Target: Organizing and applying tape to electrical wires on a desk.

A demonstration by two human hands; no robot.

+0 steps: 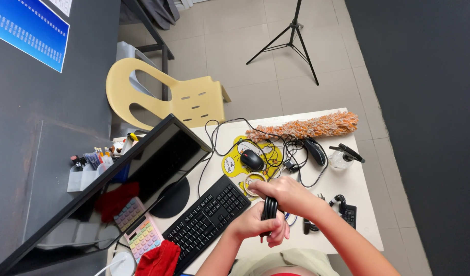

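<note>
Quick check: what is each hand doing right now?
Left hand: closed around the bundled black cable.
Right hand: closed on the same cable, from above.

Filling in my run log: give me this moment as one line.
left hand: grips bundled black cable | right hand: grips same bundle from above | near: black keyboard, mouse on yellow pad | surface: white desk

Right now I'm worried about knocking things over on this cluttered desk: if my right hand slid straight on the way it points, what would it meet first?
The right hand, gripping the bundled black cable, points toward the black keyboard. That looks like the first thing in its path, though the hand's height above the desk is unclear.
</note>
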